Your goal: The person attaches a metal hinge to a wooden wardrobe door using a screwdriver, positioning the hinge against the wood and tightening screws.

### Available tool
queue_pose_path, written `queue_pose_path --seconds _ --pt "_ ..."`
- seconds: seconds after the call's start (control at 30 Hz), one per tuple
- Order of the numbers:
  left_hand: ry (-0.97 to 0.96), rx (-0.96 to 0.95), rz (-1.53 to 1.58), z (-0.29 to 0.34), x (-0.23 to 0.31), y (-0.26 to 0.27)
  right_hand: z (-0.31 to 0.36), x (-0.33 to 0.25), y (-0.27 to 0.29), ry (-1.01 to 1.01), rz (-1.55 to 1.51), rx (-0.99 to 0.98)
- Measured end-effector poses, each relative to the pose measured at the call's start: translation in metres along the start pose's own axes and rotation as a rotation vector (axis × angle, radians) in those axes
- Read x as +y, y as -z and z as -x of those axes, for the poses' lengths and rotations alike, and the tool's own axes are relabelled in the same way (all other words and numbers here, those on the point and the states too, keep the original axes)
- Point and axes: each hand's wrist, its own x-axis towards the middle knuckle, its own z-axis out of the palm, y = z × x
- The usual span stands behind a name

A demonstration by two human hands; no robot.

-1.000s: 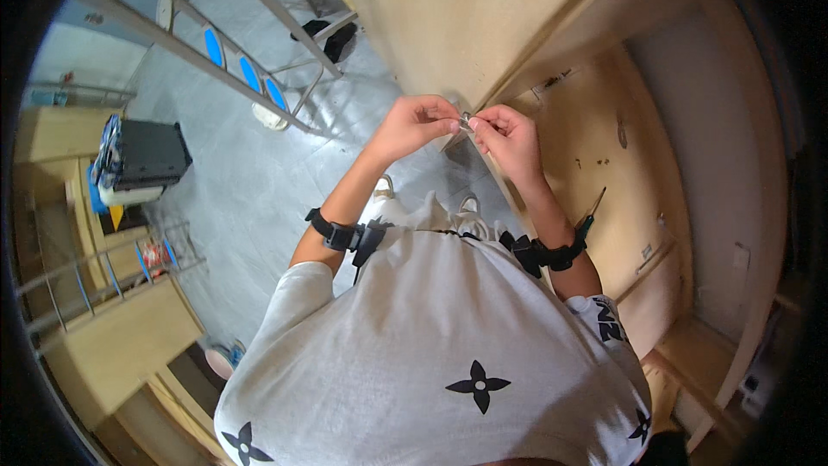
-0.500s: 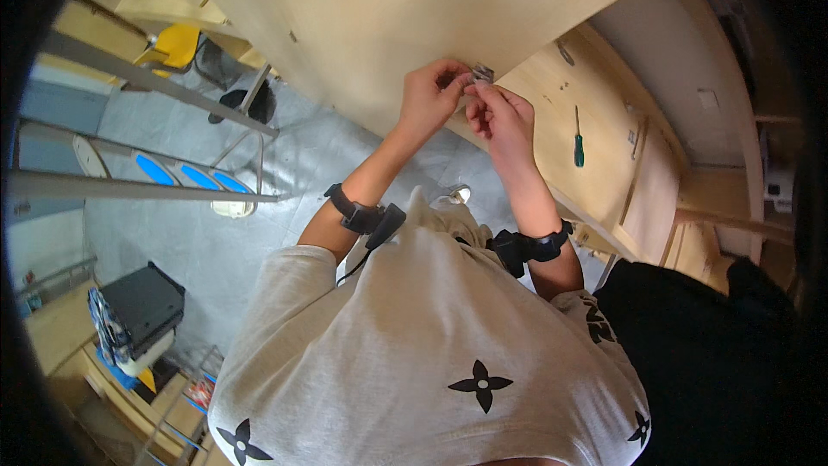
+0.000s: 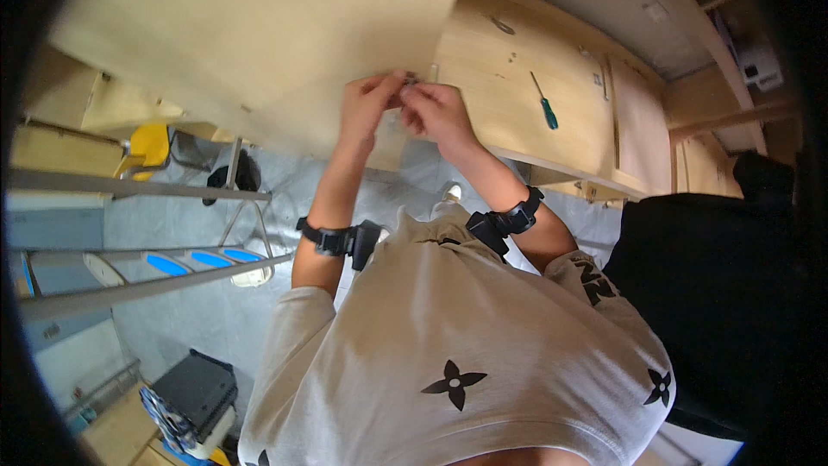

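My left hand (image 3: 364, 112) and my right hand (image 3: 442, 116) meet at the edge of a large pale wooden panel (image 3: 276, 34). Fingertips of both are closed around a small metal hinge (image 3: 410, 81), most of it covered by the fingers. Whether the hinge is fixed to the panel cannot be seen. To the right of my right hand, a screwdriver (image 3: 548, 110) with a green handle lies on a wooden cabinet surface (image 3: 483, 112). Farther back on that surface are a few tiny metal bits (image 3: 512, 58) and a curved grey piece (image 3: 503, 26).
A metal ladder (image 3: 129, 298) with blue treads leans in from the left, near a yellow chair (image 3: 148, 147). At the lower left stands a black box (image 3: 194, 393). Black cloth (image 3: 690, 285) fills the right side, beside cabinet framing (image 3: 724, 121).
My view has swung to the right, so the panel, both hands and the screwdriver sit farther left. The hinge, plainer before, is now mostly behind my fingers.
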Motion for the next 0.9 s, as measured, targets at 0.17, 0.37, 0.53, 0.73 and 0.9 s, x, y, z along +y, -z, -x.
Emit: queue_pose_path --seconds 0.17,0.37,0.53,0.73,0.9 --pt "-0.041 -0.087 -0.123 -0.006 -0.017 0.003 -0.012 0.026 0.078 -0.113 0.155 -0.381" --pt "0.226 -0.364 -0.367 0.011 -0.052 0.002 -0.084 0.147 0.263 -0.374 0.396 0.270" --pt "0.391 -0.370 -0.382 0.004 -0.094 -0.029 -0.151 0.207 0.362 -0.023 1.071 0.523" --pt "0.493 -0.263 -0.422 -0.015 -0.113 -0.057 -0.220 0.190 0.393 -0.053 1.054 0.571" --pt "0.486 -0.212 -0.372 -0.019 -0.116 -0.067 -0.254 0.168 0.402 -0.038 1.117 0.493"
